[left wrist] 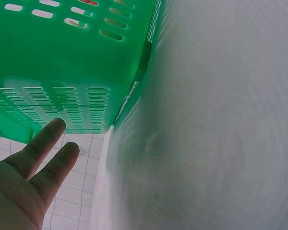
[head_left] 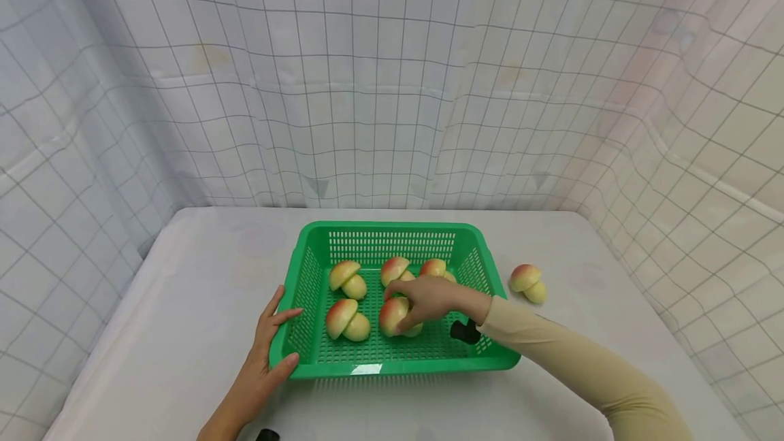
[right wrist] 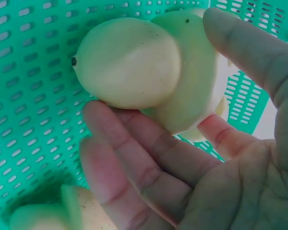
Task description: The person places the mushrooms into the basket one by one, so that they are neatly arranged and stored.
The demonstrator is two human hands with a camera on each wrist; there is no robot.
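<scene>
A green plastic basket (head_left: 392, 226) with slotted walls holds several mushroom-shaped pieces, yellow with reddish caps. Reaching in over its right side, my right hand (head_left: 433, 295) grips the near middle mushroom (head_left: 392, 317) with thumb and fingers. In the right wrist view the thumb lies on one side of this pale mushroom (right wrist: 129, 64) and bent fingers on the other. My left hand (head_left: 265, 351) rests at the basket's left side, thumb by the near corner and another finger over the rim. Two of its fingers (left wrist: 61, 165) look straight and spread in the left wrist view.
Two mushrooms lie at the basket's left, one far (head_left: 347, 279) and one near (head_left: 346, 321). Others sit at the back middle (head_left: 395, 269) and back right (head_left: 433, 267). Another mushroom (head_left: 528, 283) lies outside, on the white table (head_left: 208, 257). Grid-patterned curtains (head_left: 392, 87) surround the table.
</scene>
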